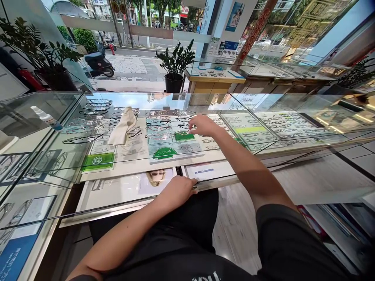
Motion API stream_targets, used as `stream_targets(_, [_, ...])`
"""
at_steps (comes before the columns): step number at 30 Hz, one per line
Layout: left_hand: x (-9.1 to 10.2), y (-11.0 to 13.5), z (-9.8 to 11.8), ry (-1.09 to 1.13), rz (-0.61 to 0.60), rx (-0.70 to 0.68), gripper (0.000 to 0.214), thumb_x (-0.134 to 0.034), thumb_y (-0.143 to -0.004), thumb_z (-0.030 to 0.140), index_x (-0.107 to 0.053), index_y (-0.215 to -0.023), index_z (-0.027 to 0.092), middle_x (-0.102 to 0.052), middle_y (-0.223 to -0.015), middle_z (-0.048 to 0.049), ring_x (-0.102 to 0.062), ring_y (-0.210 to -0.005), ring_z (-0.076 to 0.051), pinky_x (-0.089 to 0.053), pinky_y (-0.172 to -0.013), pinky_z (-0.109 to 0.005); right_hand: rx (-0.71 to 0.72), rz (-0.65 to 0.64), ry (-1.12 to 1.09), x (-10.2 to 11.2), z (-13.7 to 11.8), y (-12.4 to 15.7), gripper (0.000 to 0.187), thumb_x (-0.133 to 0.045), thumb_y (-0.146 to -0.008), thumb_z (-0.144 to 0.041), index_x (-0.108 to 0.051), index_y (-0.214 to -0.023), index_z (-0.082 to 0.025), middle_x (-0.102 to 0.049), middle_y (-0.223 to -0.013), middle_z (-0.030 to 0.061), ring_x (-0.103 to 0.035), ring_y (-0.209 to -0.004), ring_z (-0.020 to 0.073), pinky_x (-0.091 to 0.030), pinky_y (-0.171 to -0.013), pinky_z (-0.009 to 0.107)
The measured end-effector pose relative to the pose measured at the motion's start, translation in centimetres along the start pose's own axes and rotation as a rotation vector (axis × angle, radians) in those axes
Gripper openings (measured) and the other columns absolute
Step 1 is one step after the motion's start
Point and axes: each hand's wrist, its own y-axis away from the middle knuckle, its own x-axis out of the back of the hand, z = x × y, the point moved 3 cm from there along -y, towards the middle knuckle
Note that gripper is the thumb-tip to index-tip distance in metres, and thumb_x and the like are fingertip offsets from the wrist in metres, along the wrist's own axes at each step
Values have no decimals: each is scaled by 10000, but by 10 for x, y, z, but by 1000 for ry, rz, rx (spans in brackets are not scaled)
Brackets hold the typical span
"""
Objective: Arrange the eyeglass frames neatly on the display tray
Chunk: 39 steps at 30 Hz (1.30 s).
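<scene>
My right hand [202, 125] reaches inside a glass display case [263, 148], its fingers curled and pinching at a pair of glasses [184, 126] lying among rows of frames on the white display tray [131, 156]. My left hand [178, 191] rests closed over the front edge of the pulled-out tray, gripping it. A green sign [184, 136] sits just below my right hand.
A cream cleaning cloth [123, 125] lies on the glass top to the left. A spray bottle [47, 118] rests in the left case. Green placards [97, 160] stand on the tray. Potted plants [175, 64] and further display cases stand beyond.
</scene>
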Motion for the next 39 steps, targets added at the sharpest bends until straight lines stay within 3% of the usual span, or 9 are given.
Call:
stream_targets(8, [-3, -1, 6, 17, 6, -41, 297, -570, -1153, 349, -815, -1124, 184, -849, -984, -135, -835, -993, -328, -582, -848, -372, -36, 0, 45, -9, -1, -15, 110, -778, -939, -311, -847, -938, -225, -812, -1190, 76, -647, -1210, 322, -496, -998, 417])
stream_targets(19, [-22, -4, 30, -45, -39, 25, 340, -517, -1176, 345, -789, -1193, 142, -849, -1004, -163, -840, -991, -346, -598, -851, -421, -74, 100, -26, -14, -8, -9, 81, -676, -925, -159, -749, -894, -174, -774, -1083, 121, -650, -1083, 284, -474, -946, 396])
stream_targets(22, [-26, -3, 28, -53, -31, 15, 331, -511, -1178, 336, -779, -1172, 142, -845, -975, -156, -839, -959, -339, -587, -829, -418, -55, 115, -157, -1, -15, 8, 71, -663, -903, -173, -728, -879, -185, -767, -1095, 107, -650, -1067, 269, -470, -923, 378])
stream_targets(24, [-29, -1, 27, -57, 2, -6, 349, -488, -1186, 346, -772, -1148, 146, -839, -940, -147, -836, -918, -327, -577, -808, -413, 35, 82, -270, 14, -27, 27, 66, -667, -904, -224, -725, -891, -196, -768, -1096, 83, -657, -1045, 256, -466, -902, 365])
stream_targets(28, [-32, 1, 27, -58, 57, -38, 334, -492, -1184, 332, -761, -1102, 150, -824, -886, -128, -822, -848, -308, -559, -776, -405, 273, -135, -400, 41, -67, 75, 69, -668, -896, -248, -723, -909, -209, -775, -1027, 43, -669, -968, 222, -450, -863, 335])
stream_targets(30, [-33, 2, 27, -51, 75, -42, 324, -502, -1180, 321, -760, -1087, 150, -822, -886, -128, -818, -841, -307, -556, -770, -405, 299, -282, -397, 41, -81, 97, 44, -676, -868, -208, -717, -886, -211, -774, -992, 35, -662, -913, 204, -432, -814, 318])
stream_targets(32, [-32, 3, 27, -39, 90, -44, 316, -506, -1177, 305, -761, -1076, 148, -821, -889, -131, -816, -837, -301, -552, -765, -399, 254, -433, -361, 27, -83, 114, 35, -692, -840, -186, -704, -853, -217, -770, -957, 25, -650, -857, 193, -405, -747, 310])
stream_targets(35, [-30, 3, 27, -20, 85, -37, 303, -511, -1171, 275, -762, -1068, 139, -819, -889, -145, -821, -843, -298, -547, -747, -385, 163, -595, -299, -19, -67, 133, 69, -711, -809, -167, -681, -806, -230, -766, -912, 17, -644, -805, 196, -385, -687, 317])
stream_targets(39, [-25, 3, 29, -10, 52, -31, 310, -494, -1173, 255, -763, -1079, 131, -824, -901, -162, -834, -883, -311, -547, -753, -383, 78, -588, -141, -92, -28, 139, 123, -727, -816, -137, -678, -772, -239, -775, -918, 60, -679, -850, 238, -419, -705, 342])
